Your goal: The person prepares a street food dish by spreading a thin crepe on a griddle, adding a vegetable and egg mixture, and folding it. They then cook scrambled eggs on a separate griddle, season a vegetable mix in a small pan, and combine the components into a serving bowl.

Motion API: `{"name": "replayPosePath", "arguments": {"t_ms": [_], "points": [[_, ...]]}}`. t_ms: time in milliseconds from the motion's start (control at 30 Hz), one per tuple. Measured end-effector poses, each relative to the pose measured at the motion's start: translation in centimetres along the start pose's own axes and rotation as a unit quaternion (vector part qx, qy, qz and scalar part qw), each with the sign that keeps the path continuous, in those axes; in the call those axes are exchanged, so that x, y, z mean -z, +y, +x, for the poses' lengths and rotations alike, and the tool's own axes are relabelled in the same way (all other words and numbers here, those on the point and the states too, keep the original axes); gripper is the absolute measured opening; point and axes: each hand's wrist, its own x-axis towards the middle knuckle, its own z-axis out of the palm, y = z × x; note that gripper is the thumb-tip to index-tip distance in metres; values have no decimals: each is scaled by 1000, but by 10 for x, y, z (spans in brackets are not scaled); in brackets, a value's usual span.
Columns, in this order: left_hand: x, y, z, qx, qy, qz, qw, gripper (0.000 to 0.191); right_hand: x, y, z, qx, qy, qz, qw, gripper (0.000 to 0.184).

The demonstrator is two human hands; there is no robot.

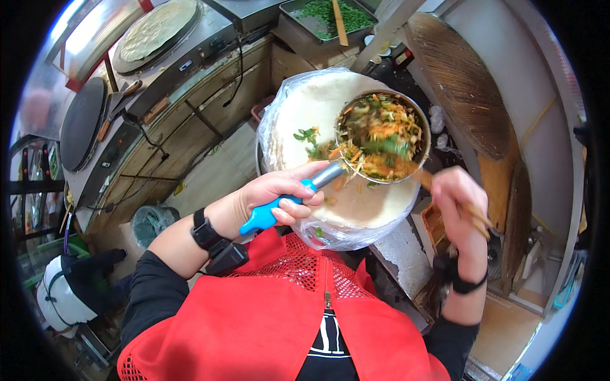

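My left hand is wrapped around the blue grip of a steel long-handled pot. Shredded vegetables fill the pot, with orange carrot-like shreds and green bits among them. Wooden chopsticks are held in my right hand, their far ends over the vegetables, where motion blurs them. Below the pot lies a pile of thin round flatbreads in a clear plastic bag. Some spilled filling rests on the top flatbread, left of the pot.
Round griddles line the counter at left, one bearing a flat pancake. Scrapers lie between them. A metal tray of chopped greens stands at the back. Round wooden boards lean at right. A bucket and another person are lower left.
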Motion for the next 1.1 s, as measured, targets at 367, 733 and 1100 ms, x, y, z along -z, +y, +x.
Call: {"name": "replayPosePath", "arguments": {"t_ms": [367, 733, 1100], "points": [[-1, 3, 2, -4, 98, -13, 995, 70, -14, 17, 8, -39, 30, 19, 999, 6], [0, 3, 4, -8, 24, 14, 1000, 66, 3, 10, 2, -23, -3, -2, 1000, 4], [-3, 2, 7, 3, 138, 34, 990, 70, -7, 12, 7, 7, -41, -20, 999, 4]]}}
